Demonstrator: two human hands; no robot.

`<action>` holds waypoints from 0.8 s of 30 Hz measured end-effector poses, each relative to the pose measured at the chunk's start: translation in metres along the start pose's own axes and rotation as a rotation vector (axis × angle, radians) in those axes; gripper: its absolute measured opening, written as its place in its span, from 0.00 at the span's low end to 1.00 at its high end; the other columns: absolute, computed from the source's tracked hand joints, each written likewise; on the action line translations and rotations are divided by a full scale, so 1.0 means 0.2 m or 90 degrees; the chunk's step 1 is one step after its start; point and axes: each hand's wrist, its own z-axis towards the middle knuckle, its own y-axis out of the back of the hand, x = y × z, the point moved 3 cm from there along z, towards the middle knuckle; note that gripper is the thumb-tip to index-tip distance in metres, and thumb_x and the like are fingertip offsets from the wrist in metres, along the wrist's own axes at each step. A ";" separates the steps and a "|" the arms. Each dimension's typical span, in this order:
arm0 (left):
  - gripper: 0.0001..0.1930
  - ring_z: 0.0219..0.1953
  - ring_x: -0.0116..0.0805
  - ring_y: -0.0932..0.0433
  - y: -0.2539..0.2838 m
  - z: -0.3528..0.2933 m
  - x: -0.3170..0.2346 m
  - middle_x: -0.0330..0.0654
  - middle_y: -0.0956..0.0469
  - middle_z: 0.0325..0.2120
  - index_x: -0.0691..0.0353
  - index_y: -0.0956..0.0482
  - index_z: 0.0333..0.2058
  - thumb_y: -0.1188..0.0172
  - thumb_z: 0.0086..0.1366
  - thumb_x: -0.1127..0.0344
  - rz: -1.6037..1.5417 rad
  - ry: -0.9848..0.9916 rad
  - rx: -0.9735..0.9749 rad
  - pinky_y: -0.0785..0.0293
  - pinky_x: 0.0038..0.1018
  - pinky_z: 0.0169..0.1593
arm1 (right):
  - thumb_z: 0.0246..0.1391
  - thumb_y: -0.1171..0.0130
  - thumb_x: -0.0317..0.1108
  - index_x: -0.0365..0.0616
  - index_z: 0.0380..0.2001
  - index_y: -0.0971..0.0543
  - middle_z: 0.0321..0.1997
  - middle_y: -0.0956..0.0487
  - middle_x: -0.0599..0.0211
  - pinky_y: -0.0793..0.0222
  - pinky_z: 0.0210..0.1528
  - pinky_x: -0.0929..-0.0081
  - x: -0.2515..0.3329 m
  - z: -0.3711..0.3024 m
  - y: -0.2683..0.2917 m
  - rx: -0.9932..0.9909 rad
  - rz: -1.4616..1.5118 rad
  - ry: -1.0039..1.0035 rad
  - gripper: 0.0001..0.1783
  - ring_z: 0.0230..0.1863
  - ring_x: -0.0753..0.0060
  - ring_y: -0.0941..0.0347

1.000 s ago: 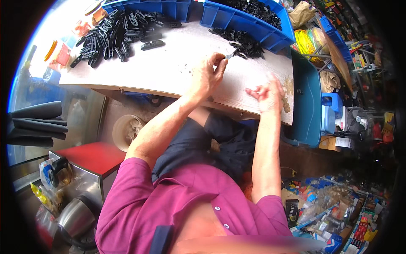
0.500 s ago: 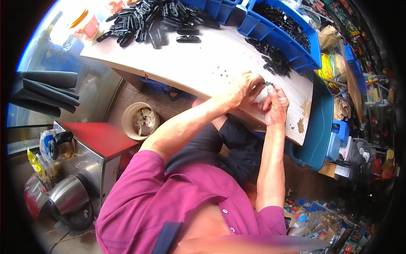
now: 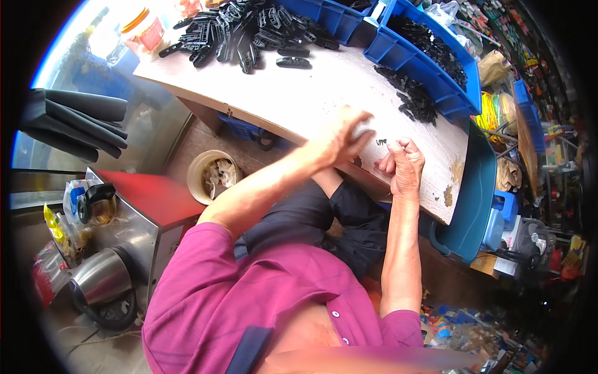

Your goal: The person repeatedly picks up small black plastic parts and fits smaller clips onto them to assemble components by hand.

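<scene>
My right hand (image 3: 406, 167) is closed in a pinch above the near part of the pale table (image 3: 280, 93). A small black toothed piece (image 3: 381, 142) pokes out from its fingertips toward the left. To the left of it my left hand (image 3: 341, 138) hovers apart, fingers spread and somewhat blurred, with nothing plainly held. Beyond my hands, a loose heap of small black parts (image 3: 416, 103) lies against a blue bin. Farther left on the table is a pile of oblong black plastic pieces (image 3: 240, 31), with a few lying separately at its near edge.
A blue bin (image 3: 430, 71) full of black parts stands at the back right, beside another blue bin (image 3: 330, 22). A teal tub (image 3: 476, 193) adjoins the table's right end. Lower left are a bucket (image 3: 198, 177) with scraps, a red-topped cabinet (image 3: 146, 196) and a steel kettle (image 3: 103, 277).
My left hand has drawn away to the left from my right hand, and its fingers have opened. My right hand keeps its pinch on the small black piece. The view has shifted slightly.
</scene>
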 end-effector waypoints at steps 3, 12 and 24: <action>0.24 0.51 0.48 0.31 0.25 0.09 0.24 0.51 0.26 0.45 0.64 0.27 0.48 0.33 0.50 0.72 0.291 0.065 -0.203 0.33 0.39 0.54 | 0.52 0.38 0.30 0.41 0.33 0.25 0.09 0.34 0.74 0.25 0.22 0.71 0.00 -0.01 0.00 -0.024 0.066 0.013 0.07 0.10 0.78 0.35; 0.10 0.41 0.46 0.26 0.41 0.15 0.41 0.44 0.22 0.34 0.59 0.22 0.36 0.39 0.57 0.64 0.502 0.108 -0.019 0.29 0.37 0.45 | 0.55 0.40 0.33 0.42 0.34 0.26 0.10 0.34 0.73 0.22 0.23 0.66 0.01 -0.02 -0.01 -0.053 0.076 0.050 0.08 0.13 0.76 0.33; 0.16 0.25 0.20 0.24 -0.11 -0.06 -0.05 0.37 0.22 0.29 0.64 0.29 0.48 0.41 0.64 0.67 -0.638 0.439 0.094 0.27 0.16 0.27 | 0.54 0.38 0.32 0.43 0.34 0.24 0.15 0.27 0.70 0.26 0.23 0.73 -0.02 -0.02 -0.06 -0.040 0.205 0.082 0.07 0.16 0.77 0.31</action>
